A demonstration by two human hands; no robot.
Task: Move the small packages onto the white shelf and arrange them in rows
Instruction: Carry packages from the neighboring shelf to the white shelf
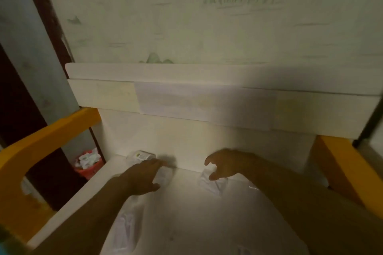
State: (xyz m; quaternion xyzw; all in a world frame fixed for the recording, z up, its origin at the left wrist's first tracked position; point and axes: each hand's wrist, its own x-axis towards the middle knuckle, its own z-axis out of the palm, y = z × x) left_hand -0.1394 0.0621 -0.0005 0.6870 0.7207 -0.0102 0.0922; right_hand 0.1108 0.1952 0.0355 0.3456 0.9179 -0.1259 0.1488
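Head view: left hand [143, 178] flat on package [163, 176]; right hand [226, 164] clawed, spread above another package [211, 185].

— Where do the packages sit on the shelf [186, 223]?

— One package [141, 155] lies at the back left, against the rear panel [207, 141]. A second [164, 178] is just right of it, under the fingers of the left hand [143, 178]. A third [211, 184] lies further right, below the right hand [226, 164], which hovers over it. Another [127, 225] lies nearer the front, under the left forearm.

— And around the shelf?

— An upper ledge [207, 97] runs across above the rear panel, with the wall [207, 16] behind it. Side rails flank the shelf — one [41, 151] at left, one [339, 167] at right. A bin [89, 164] stands low beyond the left rail.
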